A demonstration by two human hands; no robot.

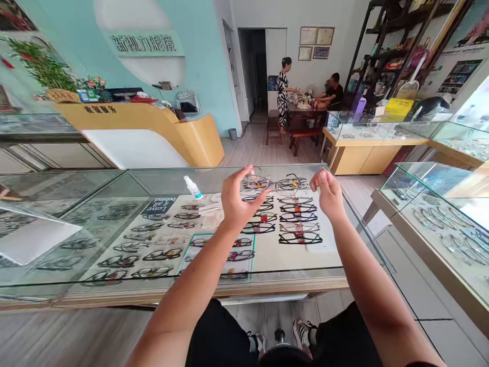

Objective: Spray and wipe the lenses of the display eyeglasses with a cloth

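My left hand [240, 200] grips a pair of thin-framed eyeglasses [280, 184] by one side, thumb below and fingers above. The eyeglasses are raised over the glass counter [298, 278], lenses side by side. To their right, my right hand [329, 196] is closed, with thumb and fingertips pinched together. A gap shows between that pinch and the nearer lens. Whatever it may hold is too small to make out. Below both hands, rows of dark-framed eyeglasses [300, 238] lie inside the counter. A white spray bottle [193, 187] is on the glass, left of my left hand.
A folded white cloth [210, 209] lies beside the bottle. A white panel [30, 232] juts in at left. More glass cases [439, 224] line the right side. A wooden reception desk [153, 127] is across the aisle. Two people [282, 94] are at a far table.
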